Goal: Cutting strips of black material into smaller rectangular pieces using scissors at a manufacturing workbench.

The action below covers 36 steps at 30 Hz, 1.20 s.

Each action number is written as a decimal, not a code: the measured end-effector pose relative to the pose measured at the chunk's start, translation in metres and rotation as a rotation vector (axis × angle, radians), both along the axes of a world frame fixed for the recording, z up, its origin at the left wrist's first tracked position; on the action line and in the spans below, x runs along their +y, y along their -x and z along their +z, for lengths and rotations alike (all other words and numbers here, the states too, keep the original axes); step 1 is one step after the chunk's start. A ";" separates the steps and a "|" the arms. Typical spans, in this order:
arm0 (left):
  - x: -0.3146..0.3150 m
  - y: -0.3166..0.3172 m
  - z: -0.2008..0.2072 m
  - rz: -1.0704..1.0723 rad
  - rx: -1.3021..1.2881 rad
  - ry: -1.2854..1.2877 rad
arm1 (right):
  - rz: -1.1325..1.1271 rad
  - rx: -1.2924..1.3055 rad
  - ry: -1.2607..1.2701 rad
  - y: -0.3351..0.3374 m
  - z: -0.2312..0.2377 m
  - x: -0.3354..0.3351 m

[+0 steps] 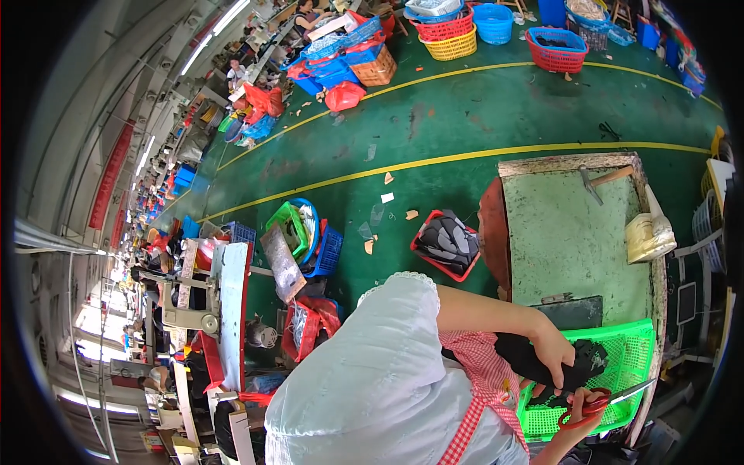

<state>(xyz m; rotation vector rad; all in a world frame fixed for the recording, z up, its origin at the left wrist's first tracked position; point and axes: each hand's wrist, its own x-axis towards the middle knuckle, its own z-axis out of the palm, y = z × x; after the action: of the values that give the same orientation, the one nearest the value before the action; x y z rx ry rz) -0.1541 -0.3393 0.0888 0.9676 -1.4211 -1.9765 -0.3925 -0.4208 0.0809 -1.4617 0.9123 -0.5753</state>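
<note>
My left hand [552, 358] is closed on a black piece of material [521, 358], with its fingers bent over the cloth-like piece. Just below it, my right hand [583, 409] has its fingers through the red loops of a pair of scissors [621, 393], whose metal blades point to the right. Both hands are over a bright green plastic basket [632, 345]. More black pieces [593, 360] with cut-out edges lie in the basket beside my left hand. What the fingertips of my right hand touch besides the scissors is hard to make out.
A worn green worktable [566, 225] bears a hammer [597, 182], a cream-coloured container [649, 236] and a dark flat slab [577, 312]. A red basket of dark and grey pieces [447, 244] stands on the floor. A sewing machine [190, 306] and filled baskets [306, 232] are at left.
</note>
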 end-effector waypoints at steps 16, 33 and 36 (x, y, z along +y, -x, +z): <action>0.000 0.003 0.008 0.111 0.104 -0.253 | -0.028 -0.110 -0.019 0.000 -0.008 -0.005; -0.003 0.006 0.033 0.170 -0.093 -0.100 | -0.105 -0.055 0.109 0.003 -0.018 0.005; -0.007 0.015 0.028 0.169 -0.093 -0.089 | -0.146 -0.040 0.066 0.004 -0.011 0.007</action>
<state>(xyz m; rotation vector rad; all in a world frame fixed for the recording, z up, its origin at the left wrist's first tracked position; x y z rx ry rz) -0.1687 -0.3462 0.1165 1.1930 -1.2637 -1.9048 -0.3969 -0.4133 0.0703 -1.4452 0.9823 -0.7461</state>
